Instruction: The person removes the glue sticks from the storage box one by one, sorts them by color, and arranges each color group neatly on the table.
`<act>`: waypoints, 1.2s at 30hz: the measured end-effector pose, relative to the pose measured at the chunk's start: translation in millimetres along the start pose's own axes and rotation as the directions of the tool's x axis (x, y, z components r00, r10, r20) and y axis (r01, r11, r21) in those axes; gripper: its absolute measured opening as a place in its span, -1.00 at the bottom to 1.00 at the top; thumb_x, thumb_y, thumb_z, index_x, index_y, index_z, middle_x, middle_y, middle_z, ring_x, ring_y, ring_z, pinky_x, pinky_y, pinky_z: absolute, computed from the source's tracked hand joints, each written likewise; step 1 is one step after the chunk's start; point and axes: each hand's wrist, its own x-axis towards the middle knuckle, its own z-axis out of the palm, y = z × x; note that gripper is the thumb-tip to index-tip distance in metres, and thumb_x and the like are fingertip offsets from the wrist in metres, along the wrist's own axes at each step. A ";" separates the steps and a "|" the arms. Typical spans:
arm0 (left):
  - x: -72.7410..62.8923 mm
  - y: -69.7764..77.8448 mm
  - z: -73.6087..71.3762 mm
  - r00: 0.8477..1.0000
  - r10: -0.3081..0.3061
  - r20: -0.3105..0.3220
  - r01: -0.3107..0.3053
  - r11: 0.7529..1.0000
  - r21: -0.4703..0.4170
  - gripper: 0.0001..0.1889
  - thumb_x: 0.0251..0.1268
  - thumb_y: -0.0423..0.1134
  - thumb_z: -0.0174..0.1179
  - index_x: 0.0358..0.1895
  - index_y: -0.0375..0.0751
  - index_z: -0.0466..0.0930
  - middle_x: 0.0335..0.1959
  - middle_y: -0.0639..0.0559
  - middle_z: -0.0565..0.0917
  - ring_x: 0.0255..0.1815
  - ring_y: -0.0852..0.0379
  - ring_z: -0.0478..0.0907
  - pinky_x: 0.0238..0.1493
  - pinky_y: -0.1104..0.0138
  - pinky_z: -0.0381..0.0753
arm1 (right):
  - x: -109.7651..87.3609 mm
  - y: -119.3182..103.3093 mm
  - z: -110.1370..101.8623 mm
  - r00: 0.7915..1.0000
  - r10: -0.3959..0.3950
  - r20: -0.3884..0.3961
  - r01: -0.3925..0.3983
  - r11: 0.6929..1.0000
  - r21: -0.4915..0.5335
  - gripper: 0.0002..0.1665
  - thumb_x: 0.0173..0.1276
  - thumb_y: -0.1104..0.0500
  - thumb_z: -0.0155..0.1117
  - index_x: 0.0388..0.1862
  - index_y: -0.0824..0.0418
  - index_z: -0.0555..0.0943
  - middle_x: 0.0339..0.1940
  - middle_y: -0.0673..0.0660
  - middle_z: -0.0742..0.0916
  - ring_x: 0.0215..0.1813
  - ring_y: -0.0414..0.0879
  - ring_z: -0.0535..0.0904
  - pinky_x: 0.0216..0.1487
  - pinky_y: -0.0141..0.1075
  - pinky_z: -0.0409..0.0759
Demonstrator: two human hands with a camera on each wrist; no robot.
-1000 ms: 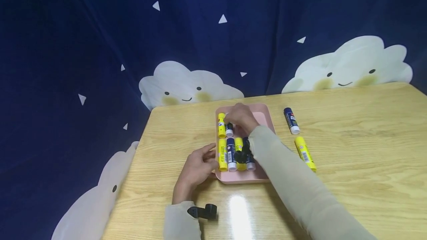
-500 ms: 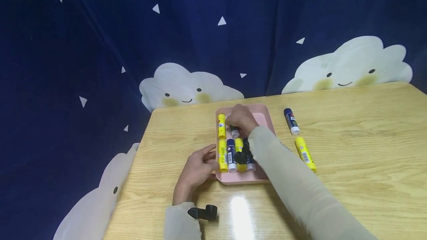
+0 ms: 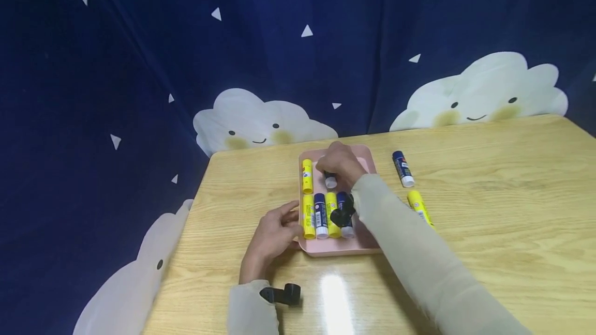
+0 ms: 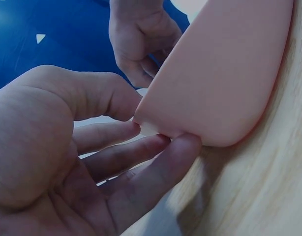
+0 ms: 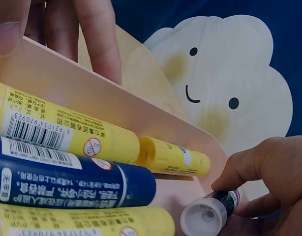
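Note:
My left hand (image 3: 273, 237) holds the near left edge of a pink tray (image 3: 321, 247); in the left wrist view its thumb is at the rim and fingers press the outer wall. Inside the tray's far half, my right hand (image 3: 342, 163) pinches a dark blue glue stick (image 5: 207, 216) with its white end toward me; the hand hides most of it in the head view. Left of it lies a yellow glue stick (image 3: 307, 177). The near row alternates yellow (image 3: 309, 216) and blue (image 3: 321, 215) glue sticks, the rightmost partly behind the right wrist's camera.
Right of the tray, a blue glue stick (image 3: 403, 168) and a yellow glue stick (image 3: 419, 204) lie on the wooden table (image 3: 489, 185); the right sleeve (image 3: 414, 252) partly covers the yellow one. A dark blue curtain (image 3: 261, 40) with clouds hangs behind the table.
My right hand has shifted the blue glue stick rightward, away from the far yellow one, leaving a gap between them. My left hand keeps its place at the tray.

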 end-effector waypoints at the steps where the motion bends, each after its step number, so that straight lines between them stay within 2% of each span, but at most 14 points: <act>1: 0.1 0.1 0.1 1.000 0.000 0.000 0.000 1.000 0.001 -0.24 0.06 -0.42 0.23 0.46 -0.09 0.38 0.25 -0.17 0.57 -0.02 0.00 0.62 -0.30 0.23 0.76 | -0.8 0.2 -1.6 1.000 -0.009 -0.008 0.009 1.000 -0.006 -0.82 0.15 0.25 0.26 -0.28 0.32 0.64 -0.38 0.20 0.60 -0.41 0.03 0.57 -0.51 -0.28 0.51; 7: 0.4 -0.3 0.8 1.000 0.004 0.002 -0.004 1.000 0.001 -0.23 0.07 -0.42 0.23 0.47 -0.09 0.37 0.27 -0.17 0.55 0.00 -0.01 0.62 -0.29 0.23 0.75 | -9.9 3.2 -12.9 1.000 -0.001 0.008 0.001 0.999 0.037 -0.79 0.17 0.19 0.29 -0.23 0.28 0.63 -0.32 0.20 0.60 -0.31 0.08 0.58 -0.39 -0.22 0.52; 10: 0.9 -0.8 0.7 1.000 0.007 0.005 -0.007 1.000 0.008 -0.24 0.07 -0.41 0.23 0.47 -0.09 0.37 0.27 -0.18 0.55 0.01 -0.01 0.61 -0.29 0.23 0.75 | -13.8 4.7 -18.8 1.000 -0.013 0.001 0.013 1.000 0.006 -0.77 0.17 0.15 0.31 -0.23 0.26 0.65 -0.31 0.19 0.62 -0.28 0.08 0.59 -0.31 -0.18 0.55; 14: 1.0 -0.9 0.2 1.000 0.028 0.006 -0.028 1.000 0.011 -0.25 0.07 -0.42 0.22 0.46 -0.11 0.37 0.24 -0.19 0.57 0.01 -0.03 0.61 -0.31 0.24 0.76 | -18.1 4.4 -27.3 0.998 -0.051 -0.025 0.050 0.998 -0.039 -0.74 0.17 0.13 0.30 -0.22 0.28 0.65 -0.31 0.20 0.63 -0.28 0.08 0.61 -0.34 -0.20 0.59; 16: 0.8 -0.7 0.2 0.999 0.037 0.004 -0.037 0.999 0.014 -0.25 0.07 -0.42 0.21 0.46 -0.13 0.38 0.23 -0.20 0.58 0.01 -0.03 0.62 -0.32 0.24 0.76 | -19.9 4.0 -31.6 0.998 -0.065 -0.024 0.064 0.998 -0.028 -0.72 0.19 0.15 0.29 -0.20 0.31 0.66 -0.30 0.22 0.63 -0.27 0.08 0.61 -0.36 -0.22 0.61; 23: -0.9 0.8 -0.2 1.000 0.012 -0.007 -0.011 1.000 0.015 -0.23 0.05 -0.44 0.22 0.47 -0.10 0.37 0.25 -0.18 0.56 0.01 -0.03 0.61 -0.30 0.24 0.76 | -26.4 2.6 -48.3 0.996 -0.093 -0.013 0.093 0.996 -0.004 -0.77 0.26 0.16 0.28 -0.24 0.32 0.66 -0.29 0.22 0.61 -0.21 0.10 0.59 -0.23 -0.15 0.66; 30: 1.1 0.9 0.7 1.000 0.001 -0.012 -0.001 1.000 0.025 -0.23 0.06 -0.42 0.22 0.48 -0.08 0.36 0.27 -0.17 0.55 0.02 -0.03 0.60 -0.28 0.25 0.75 | -30.7 10.0 -63.8 0.993 -0.113 -0.038 0.113 0.994 -0.006 -0.78 0.23 0.16 0.30 -0.32 0.33 0.66 -0.33 0.21 0.59 -0.25 0.09 0.57 -0.30 -0.18 0.66; 36: 1.1 0.6 0.7 1.000 -0.004 -0.003 0.004 1.000 0.016 -0.22 0.07 -0.42 0.22 0.48 -0.08 0.35 0.29 -0.18 0.53 0.04 -0.04 0.60 -0.28 0.23 0.76 | -35.5 22.8 -78.9 0.982 -0.181 -0.059 0.182 0.983 -0.002 -0.77 0.19 0.18 0.31 -0.37 0.39 0.62 -0.29 0.27 0.60 -0.33 0.07 0.59 -0.32 -0.15 0.73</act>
